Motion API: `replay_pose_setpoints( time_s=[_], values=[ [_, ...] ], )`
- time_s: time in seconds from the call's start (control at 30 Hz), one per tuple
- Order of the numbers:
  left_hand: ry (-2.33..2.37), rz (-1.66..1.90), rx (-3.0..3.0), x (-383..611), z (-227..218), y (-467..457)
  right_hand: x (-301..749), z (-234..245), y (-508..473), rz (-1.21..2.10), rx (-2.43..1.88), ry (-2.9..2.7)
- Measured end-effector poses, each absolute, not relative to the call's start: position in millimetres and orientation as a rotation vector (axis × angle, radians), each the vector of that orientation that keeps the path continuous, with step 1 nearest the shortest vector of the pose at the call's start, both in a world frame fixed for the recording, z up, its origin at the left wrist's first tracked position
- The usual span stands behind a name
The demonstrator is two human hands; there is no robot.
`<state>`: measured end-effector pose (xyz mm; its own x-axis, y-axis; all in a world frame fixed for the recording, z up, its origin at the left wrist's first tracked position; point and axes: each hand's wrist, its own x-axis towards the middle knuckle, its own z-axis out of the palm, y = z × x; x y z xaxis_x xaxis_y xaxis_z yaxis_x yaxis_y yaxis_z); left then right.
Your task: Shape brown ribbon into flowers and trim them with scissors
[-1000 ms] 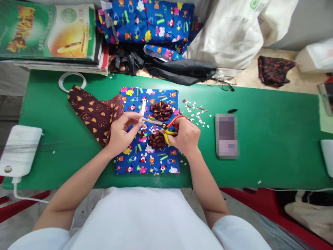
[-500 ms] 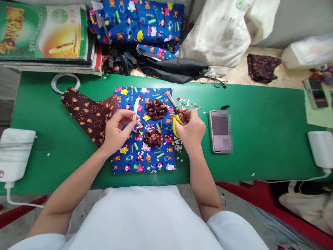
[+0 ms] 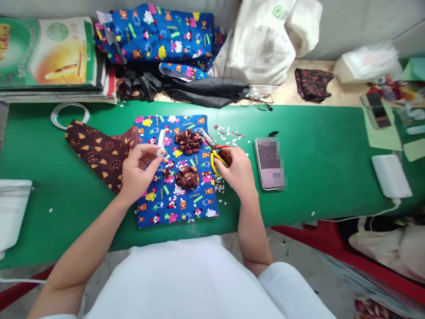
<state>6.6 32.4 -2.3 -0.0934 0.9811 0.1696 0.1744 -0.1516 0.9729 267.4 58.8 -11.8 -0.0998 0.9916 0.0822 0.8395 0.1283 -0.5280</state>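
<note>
My left hand (image 3: 141,170) pinches a short white strip (image 3: 161,142), which stands up from the fingertips over the left part of a blue cartoon-print cloth (image 3: 175,210). In my right hand (image 3: 237,168) is a pair of scissors (image 3: 215,155) with yellow and red handles, fingers around the handles and blades pointing up and left. The blade tips reach beside a brown fabric flower (image 3: 188,141). Below it lies a second brown fabric flower (image 3: 187,177). Under and behind my left hand spreads a brown patterned cloth (image 3: 96,150). White scraps (image 3: 219,186) are scattered near the scissors.
A phone (image 3: 268,164) lies right of my right hand. White power banks (image 3: 391,176) sit at both table ends. Along the back are a wire coil (image 3: 69,116), stacked books (image 3: 56,57), folded blue cloth (image 3: 162,35), glasses (image 3: 257,103) and a white bag (image 3: 255,44).
The camera view has turned, so the table appears shifted left. The scissors have swung slightly, with the red handle lower and the blades tilted more leftward. Both hands keep their holds.
</note>
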Motion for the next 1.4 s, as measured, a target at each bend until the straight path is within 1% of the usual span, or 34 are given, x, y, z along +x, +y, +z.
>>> replay_pose_setpoints(
  time_s=[0.07,0.17,0.23,0.3,0.37,0.43,0.6,0.73,0.83,1.03,1.23,1.4],
  values=[
    [1.345,1.332,1.394,6.4,-1.2,32.7,288.2,-9.4,50.7,0.417,-1.779,-1.864],
    [1.353,1.350,1.375,5.9,-0.7,32.9,338.4,-14.5,36.6,0.083,-1.941,-1.560],
    [1.349,1.353,1.367,5.7,-1.2,32.7,376.3,-25.0,26.9,-0.060,-2.094,-1.391],
    [1.350,1.345,1.361,5.7,-1.6,32.4,408.0,-38.5,17.9,0.023,-2.176,-1.307],
    [1.356,1.336,1.360,5.9,-1.9,32.1,427.9,-50.5,10.7,0.197,-2.139,-1.292],
    [1.358,1.336,1.365,6.0,-2.1,32.1,435.4,-58.0,5.8,0.273,-2.107,-1.292],
    [1.363,1.355,1.370,4.8,-3.0,33.6,430.7,-60.1,5.6,0.268,-2.136,-1.242],
    [1.345,1.372,1.374,3.8,-3.1,34.3,436.8,-55.5,18.3,0.341,-1.956,-1.024],
    [1.348,1.365,1.373,3.5,-2.9,34.1,446.3,-47.4,34.1,0.331,-1.876,-0.916],
    [1.347,1.349,1.358,2.5,-2.8,34.7,449.7,-43.1,60.8,0.450,-1.624,-1.035],
    [1.329,1.345,1.322,0.8,-3.2,36.2,442.6,-58.4,53.3,0.413,-1.726,-1.064],
    [1.308,1.357,1.285,-0.1,-4.8,36.6,439.6,-56.6,60.2,0.422,-1.715,-1.250]
  ],
)
